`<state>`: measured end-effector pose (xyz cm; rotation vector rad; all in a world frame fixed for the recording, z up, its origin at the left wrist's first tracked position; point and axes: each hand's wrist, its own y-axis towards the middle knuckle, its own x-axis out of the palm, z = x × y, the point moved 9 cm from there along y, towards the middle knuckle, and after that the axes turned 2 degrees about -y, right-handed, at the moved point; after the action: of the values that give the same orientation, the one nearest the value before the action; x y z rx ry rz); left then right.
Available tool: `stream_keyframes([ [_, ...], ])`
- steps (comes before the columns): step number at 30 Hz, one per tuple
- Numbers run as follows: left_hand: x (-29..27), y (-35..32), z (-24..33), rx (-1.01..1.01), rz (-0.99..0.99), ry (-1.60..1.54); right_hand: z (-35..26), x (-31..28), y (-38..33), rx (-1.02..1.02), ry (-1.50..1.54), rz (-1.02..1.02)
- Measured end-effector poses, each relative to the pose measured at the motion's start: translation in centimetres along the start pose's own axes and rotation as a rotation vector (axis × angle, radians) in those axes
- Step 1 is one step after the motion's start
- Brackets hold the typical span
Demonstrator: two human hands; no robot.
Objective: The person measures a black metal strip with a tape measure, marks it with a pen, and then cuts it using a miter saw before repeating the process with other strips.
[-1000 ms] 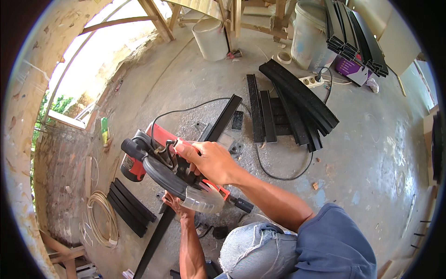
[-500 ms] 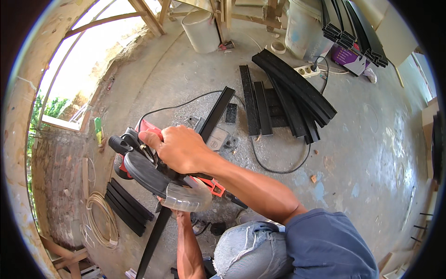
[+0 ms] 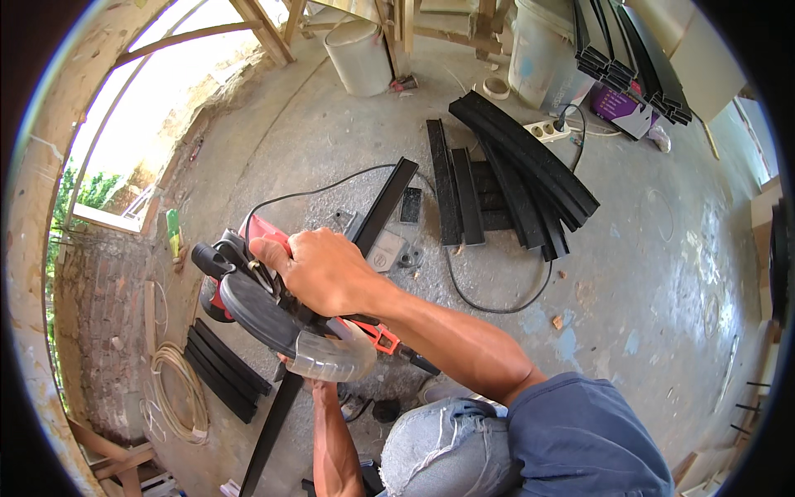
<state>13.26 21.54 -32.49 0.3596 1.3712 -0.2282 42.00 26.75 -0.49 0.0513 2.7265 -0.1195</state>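
Observation:
A red and black miter saw (image 3: 257, 302) stands on the floor in front of me, with a black blade guard and a clear plastic lower guard (image 3: 331, 356). My right hand (image 3: 319, 265) is closed round its handle from above. A long black channel bar (image 3: 277, 431) passes under the saw, coming out below the guard and again beyond it at the upper right. Mostly hidden by the clear guard, my left hand (image 3: 321, 386) grips this bar, a fingertip showing on its far side. The blade and the cutting spot are hidden.
Several black bars (image 3: 513, 178) lie piled beyond the saw, near a white power strip (image 3: 548, 130). More short black bars (image 3: 225, 369) and a coiled hose (image 3: 178, 389) lie at left. A black cord (image 3: 319, 192) crosses the floor. White buckets (image 3: 360, 58) stand at the back.

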Motion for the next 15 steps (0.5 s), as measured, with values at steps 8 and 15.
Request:
stream_keyframes([
  [8, 0.1, 0.5, -0.4, -0.01, 0.001, 0.035, 0.2, 0.0, -0.4, -0.008, 0.001, -0.032],
  [15, 0.7, 0.6, -0.6, -0.014, 0.01, 0.086, 0.5, 0.2, -0.3, -0.019, 0.019, -0.026],
])
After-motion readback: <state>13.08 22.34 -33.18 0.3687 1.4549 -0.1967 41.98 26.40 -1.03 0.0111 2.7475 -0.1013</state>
